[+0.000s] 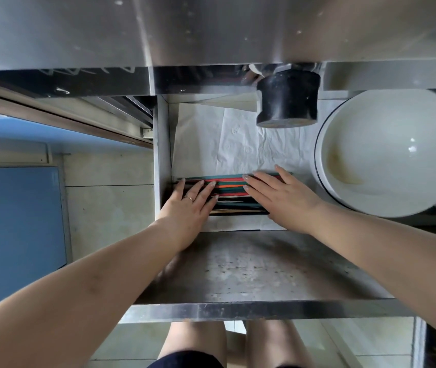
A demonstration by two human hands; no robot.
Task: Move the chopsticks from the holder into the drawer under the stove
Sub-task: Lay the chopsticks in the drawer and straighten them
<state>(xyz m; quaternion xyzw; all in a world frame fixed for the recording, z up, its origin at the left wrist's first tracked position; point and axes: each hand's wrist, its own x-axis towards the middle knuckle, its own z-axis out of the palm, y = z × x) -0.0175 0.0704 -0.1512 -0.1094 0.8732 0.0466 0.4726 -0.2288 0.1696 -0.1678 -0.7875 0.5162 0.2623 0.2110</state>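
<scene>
Drawer [162, 144]: pulled out, lined with white paper [222, 144].
Left hand [187, 208]: flat, fingers spread, resting on the chopsticks' left ends.
Chopsticks [228, 188]: lying crosswise in the drawer's near end, between both hands.
Right hand [280, 195]: flat, palm down on their right ends.
Bowl [386, 152]: white, right of the drawer.

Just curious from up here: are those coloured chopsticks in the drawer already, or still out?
In: the coloured chopsticks lie flat on white paper lining inside the open steel drawer.
</scene>
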